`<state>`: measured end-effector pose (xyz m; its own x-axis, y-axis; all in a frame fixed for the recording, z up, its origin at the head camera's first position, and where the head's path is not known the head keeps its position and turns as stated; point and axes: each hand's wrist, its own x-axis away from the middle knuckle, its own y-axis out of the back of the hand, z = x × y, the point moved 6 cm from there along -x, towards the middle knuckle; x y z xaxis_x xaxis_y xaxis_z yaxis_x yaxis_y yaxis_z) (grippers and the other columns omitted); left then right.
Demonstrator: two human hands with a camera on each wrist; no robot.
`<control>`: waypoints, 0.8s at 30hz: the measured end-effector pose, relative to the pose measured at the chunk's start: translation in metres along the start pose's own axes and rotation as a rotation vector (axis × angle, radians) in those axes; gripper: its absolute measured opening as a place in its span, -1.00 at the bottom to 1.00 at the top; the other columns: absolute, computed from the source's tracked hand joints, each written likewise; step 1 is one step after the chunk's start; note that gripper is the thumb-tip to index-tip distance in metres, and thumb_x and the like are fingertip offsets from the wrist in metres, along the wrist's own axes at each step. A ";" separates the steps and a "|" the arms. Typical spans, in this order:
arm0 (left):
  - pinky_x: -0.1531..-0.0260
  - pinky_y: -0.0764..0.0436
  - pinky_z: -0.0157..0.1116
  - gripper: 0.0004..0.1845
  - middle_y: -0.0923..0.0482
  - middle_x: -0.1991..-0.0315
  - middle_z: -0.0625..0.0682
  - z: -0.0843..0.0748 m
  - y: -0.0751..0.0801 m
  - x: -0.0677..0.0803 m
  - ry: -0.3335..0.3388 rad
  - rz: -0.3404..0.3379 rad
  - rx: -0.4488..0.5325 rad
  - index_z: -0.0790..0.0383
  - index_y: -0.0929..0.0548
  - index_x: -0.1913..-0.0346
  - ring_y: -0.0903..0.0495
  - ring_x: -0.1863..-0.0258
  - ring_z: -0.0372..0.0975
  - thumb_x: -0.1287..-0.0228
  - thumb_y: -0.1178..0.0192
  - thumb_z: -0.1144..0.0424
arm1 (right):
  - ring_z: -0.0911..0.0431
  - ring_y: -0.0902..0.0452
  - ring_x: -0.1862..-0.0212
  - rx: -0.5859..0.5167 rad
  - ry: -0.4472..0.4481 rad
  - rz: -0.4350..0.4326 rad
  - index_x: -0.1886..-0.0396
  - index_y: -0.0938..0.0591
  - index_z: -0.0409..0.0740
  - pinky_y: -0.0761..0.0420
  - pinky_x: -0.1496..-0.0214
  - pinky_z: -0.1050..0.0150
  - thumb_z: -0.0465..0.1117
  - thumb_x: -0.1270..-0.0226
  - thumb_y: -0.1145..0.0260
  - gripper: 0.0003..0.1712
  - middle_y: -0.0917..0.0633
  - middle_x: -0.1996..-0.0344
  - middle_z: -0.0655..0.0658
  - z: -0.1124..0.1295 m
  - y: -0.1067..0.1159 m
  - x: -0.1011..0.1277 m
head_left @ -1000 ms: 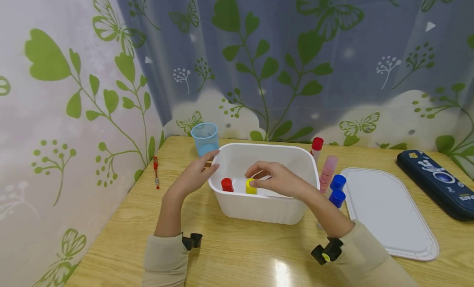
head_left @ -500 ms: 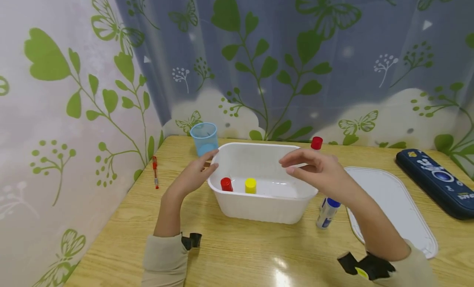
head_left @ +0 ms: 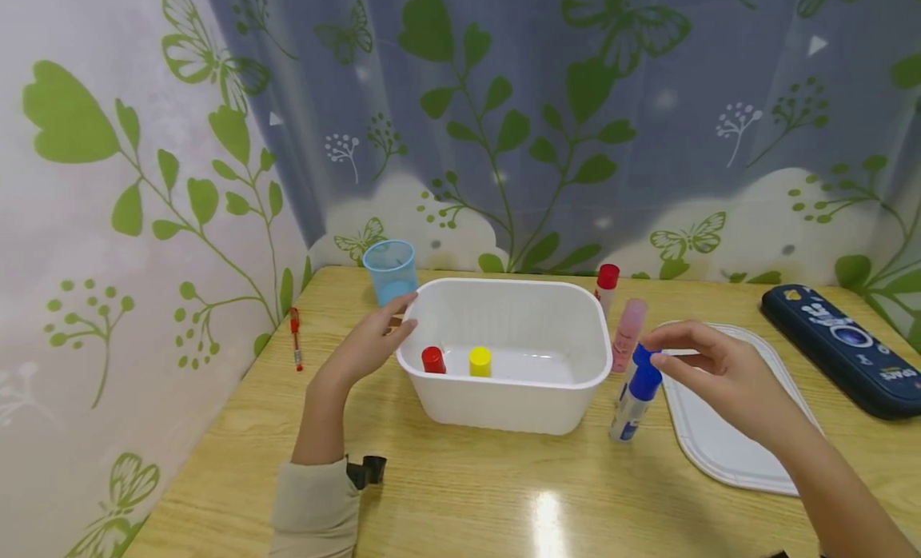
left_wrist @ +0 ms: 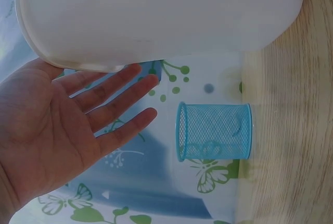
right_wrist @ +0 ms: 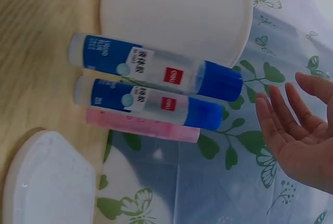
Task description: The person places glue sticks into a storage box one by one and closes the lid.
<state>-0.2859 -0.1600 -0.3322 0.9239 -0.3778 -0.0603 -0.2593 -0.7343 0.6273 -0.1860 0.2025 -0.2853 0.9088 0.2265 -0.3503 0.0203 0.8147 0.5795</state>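
Note:
My left hand rests on the left rim of a white plastic bin. Its fingers lie straight along the outside in the left wrist view. Inside the bin stand a red-capped thing and a yellow-capped thing, their lower parts hidden by the front wall. My right hand hovers beside two blue-capped liquid glue bottles that stand upright right of the bin. The right wrist view shows a gap between its loosely bent fingers and the blue caps. Behind these bottles stands a pink tube.
A red-capped tube stands behind the bin's right corner. To the right lie a white lid and a dark blue pencil case. A blue mesh pen cup stands at the back left, and a red pen lies near the left edge.
My right hand has left the yellow-capped thing in the bin and moved right, over to the blue-capped glue bottles. My left hand has stayed on the rim.

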 end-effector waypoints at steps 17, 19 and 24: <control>-0.02 -0.39 0.06 -0.43 -0.18 -0.31 0.17 0.001 -0.001 0.000 0.008 -0.003 -0.003 0.15 -0.11 -0.41 -0.28 -0.20 0.06 -0.43 0.06 0.10 | 0.41 -0.44 0.15 0.095 -0.105 0.020 -0.02 -0.50 -0.24 -0.50 0.19 0.49 -0.21 -0.29 -0.24 -0.66 -0.58 0.10 -0.21 -0.049 -0.022 0.013; -0.02 -0.39 0.05 -0.43 -0.18 -0.32 0.16 0.001 -0.001 -0.001 0.012 -0.002 -0.006 0.14 -0.11 -0.41 -0.28 -0.20 0.05 -0.43 0.06 0.10 | 0.42 -0.43 0.15 0.090 -0.100 0.014 -0.02 -0.49 -0.25 -0.50 0.19 0.50 -0.22 -0.29 -0.25 -0.66 -0.58 0.10 -0.22 -0.049 -0.024 0.014; -0.03 -0.39 0.05 -0.44 -0.18 -0.31 0.17 0.001 0.000 0.000 0.007 -0.002 -0.006 0.15 -0.11 -0.41 -0.28 -0.20 0.06 -0.43 0.07 0.11 | 0.43 -0.44 0.17 0.099 -0.077 -0.008 -0.01 -0.50 -0.25 -0.51 0.21 0.51 -0.25 -0.28 -0.25 -0.67 -0.58 0.11 -0.23 -0.048 -0.024 0.014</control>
<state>-0.2863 -0.1601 -0.3329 0.9262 -0.3727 -0.0564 -0.2558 -0.7314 0.6322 -0.1931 0.2114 -0.3394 0.9378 0.1757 -0.2996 0.0650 0.7586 0.6483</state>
